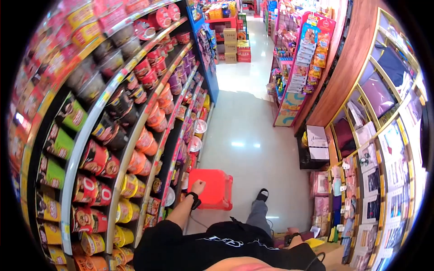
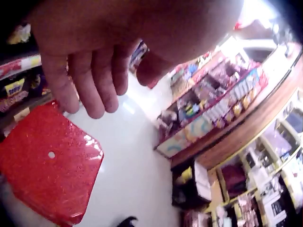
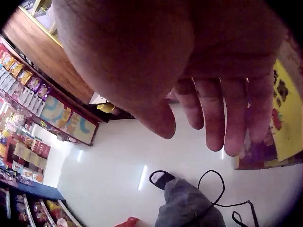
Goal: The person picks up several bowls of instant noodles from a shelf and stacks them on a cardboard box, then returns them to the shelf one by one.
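Note:
The left hand (image 1: 198,186) is over the red plastic stool (image 1: 210,183), arm reaching forward with a dark band at the wrist. In the left wrist view the left hand (image 2: 99,61) has its fingers hanging loosely bent, nothing held, with the stool's top (image 2: 52,163) beyond them. Low at the person's side is the right hand (image 1: 290,235), near a yellow item (image 1: 315,242). The right wrist view shows the right hand (image 3: 208,94) with relaxed, spread fingers and nothing in them, beside a yellow printed sheet (image 3: 289,113).
Shelves of instant noodle cups (image 1: 131,185) line the left. On the right stand clothing shelves (image 1: 377,90), a black bin with a white box (image 1: 316,137), and a snack rack (image 1: 303,67). A thin cable (image 3: 215,179) loops across the floor (image 1: 244,117) near a sandalled foot (image 1: 262,195).

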### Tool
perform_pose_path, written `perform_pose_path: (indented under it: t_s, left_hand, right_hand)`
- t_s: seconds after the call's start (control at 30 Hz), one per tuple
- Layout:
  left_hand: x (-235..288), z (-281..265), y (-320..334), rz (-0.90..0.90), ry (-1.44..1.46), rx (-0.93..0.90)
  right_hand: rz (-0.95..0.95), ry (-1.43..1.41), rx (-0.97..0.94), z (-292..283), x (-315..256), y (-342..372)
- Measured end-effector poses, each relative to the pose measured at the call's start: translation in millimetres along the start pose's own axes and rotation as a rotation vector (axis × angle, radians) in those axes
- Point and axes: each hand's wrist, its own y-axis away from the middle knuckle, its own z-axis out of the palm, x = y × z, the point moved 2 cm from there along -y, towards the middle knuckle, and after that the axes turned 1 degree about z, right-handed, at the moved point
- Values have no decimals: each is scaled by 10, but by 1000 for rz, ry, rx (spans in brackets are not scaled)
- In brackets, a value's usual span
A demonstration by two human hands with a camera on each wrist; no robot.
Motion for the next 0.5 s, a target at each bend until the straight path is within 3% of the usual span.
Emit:
perform_pose_path:
  t_s: [0.03,0.1,0.13,0.17,0.2,0.23,0.27,0.33,0.37,0.43,0.5]
  left_hand:
    - [-59,168,-110,38,-89,-34]
    - [-104,489,-81,26,-335,-72]
    - [-256,681,-19,34,-329,-91]
    - [-21,655,107,13,-410,-196]
    - [-177,1075,254,564,-780,-163]
    - [13,1175,337,472,-715,-331]
    - [112,1209,354,260,-604,-464]
    - [270,1210,234,-104,-439,-542]
    - [352,1209,132,-200,-389,-541]
    - [593,1222,-69,-310,-311,-526]
    - [816,1291,-399,-356,-221,-491]
  right_hand:
    - [-2,-4,-10,-157,11,-110]
    - [670,-1546,61,-619,-146,-431]
    - [656,-1570,48,-893,-206,-625]
    - [652,-1519,41,-1182,-216,-820]
    - [649,-1461,43,-1496,-173,-1026]
    - [574,-1440,32,-1775,-109,-1272]
    - [503,-1412,13,-1996,-50,-1517]
    - [515,-1317,74,-2478,-45,-2008]
    - [504,-1303,56,-2742,-66,-2225]
    - [380,-949,88,-3313,-148,-2550]
    - [338,-936,61,-3751,-272,-2973]
